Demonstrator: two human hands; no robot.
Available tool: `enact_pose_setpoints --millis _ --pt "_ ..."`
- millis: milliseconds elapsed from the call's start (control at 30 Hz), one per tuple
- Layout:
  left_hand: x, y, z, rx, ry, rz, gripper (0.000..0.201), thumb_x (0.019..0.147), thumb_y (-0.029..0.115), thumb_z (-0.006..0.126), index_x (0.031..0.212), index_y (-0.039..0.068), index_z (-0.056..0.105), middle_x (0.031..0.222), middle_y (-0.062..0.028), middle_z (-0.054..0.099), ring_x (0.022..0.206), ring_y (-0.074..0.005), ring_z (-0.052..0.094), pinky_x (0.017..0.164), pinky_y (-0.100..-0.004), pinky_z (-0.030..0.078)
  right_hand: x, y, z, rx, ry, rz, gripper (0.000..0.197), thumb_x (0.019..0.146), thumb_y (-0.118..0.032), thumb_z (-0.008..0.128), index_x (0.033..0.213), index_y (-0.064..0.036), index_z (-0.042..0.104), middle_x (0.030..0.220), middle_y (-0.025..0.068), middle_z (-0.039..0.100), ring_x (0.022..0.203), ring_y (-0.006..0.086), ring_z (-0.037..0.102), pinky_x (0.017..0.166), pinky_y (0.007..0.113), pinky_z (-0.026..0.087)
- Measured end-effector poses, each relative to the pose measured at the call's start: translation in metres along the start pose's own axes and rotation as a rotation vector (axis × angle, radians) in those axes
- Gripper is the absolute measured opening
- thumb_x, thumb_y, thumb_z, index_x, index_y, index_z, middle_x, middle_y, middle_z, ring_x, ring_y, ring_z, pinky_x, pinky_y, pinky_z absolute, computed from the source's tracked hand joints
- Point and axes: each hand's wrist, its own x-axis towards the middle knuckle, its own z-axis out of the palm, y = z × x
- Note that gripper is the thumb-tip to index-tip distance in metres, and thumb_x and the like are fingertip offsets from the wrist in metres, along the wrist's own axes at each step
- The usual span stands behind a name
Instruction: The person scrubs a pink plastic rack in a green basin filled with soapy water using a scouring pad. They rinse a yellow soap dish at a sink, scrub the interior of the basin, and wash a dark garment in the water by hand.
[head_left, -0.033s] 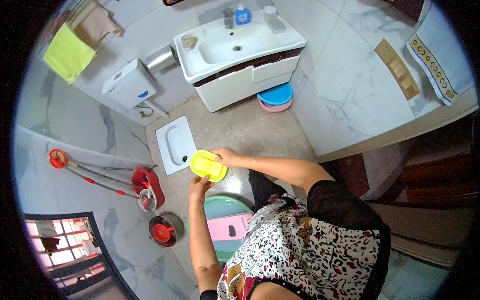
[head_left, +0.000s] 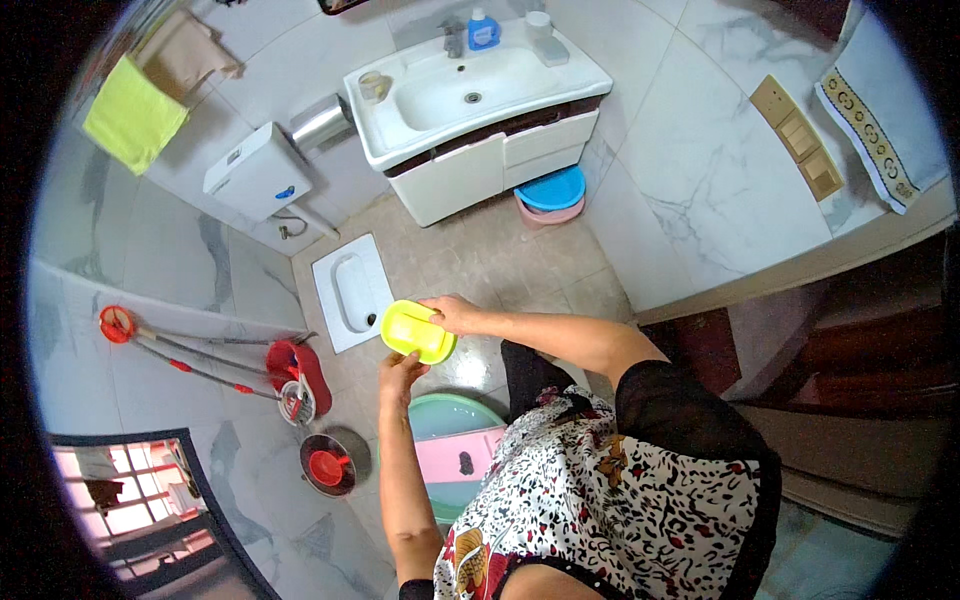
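Observation:
Both hands hold a yellow oval plastic dish above the floor, in front of my body. My left hand is closed on its near left edge. My right hand grips the right side, its fingers reaching over the rim. Beneath my arms stands a green basin of water. Across the basin lies a pink board with a small dark object on it. My left forearm hides part of the basin, and my patterned top covers more of it.
A squat toilet lies just beyond the dish. Further back is a washbasin cabinet with blue and pink tubs beside it. At left are a red mop bucket, leaning mops and a dark pan holding a red scoop.

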Motion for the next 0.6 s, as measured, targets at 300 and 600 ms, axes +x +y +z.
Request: enact_pose_setpoints --millis 300,600 --pt "0.117 0.047 0.084 0.198 -0.074 0.005 0.030 0.077 0.004 0.058 0.102 -0.012 0.052 0.088 -0.0159 0.059 0.067 -0.0230 0.062 0.057 -0.0302 0.055 0.028 0.038 -0.110 0.053 0.245 -0.041 0.046 0.077 -0.009 0.045 0.123 -0.0057 0.044 0.103 0.0213 0.057 0.095 0.0332 0.057 0.082 0.038 0.044" --pt "0.225 0.071 0.226 0.321 -0.251 0.051 0.031 0.076 0.007 0.056 0.104 -0.005 0.052 0.095 -0.0108 0.058 0.079 -0.0196 0.059 0.066 -0.0294 0.052 0.052 0.134 -0.228 -0.066 0.519 0.105 0.040 0.079 -0.009 0.047 0.119 -0.0028 0.046 0.101 0.0202 0.058 0.092 0.0321 0.057 0.079 0.036 0.044"
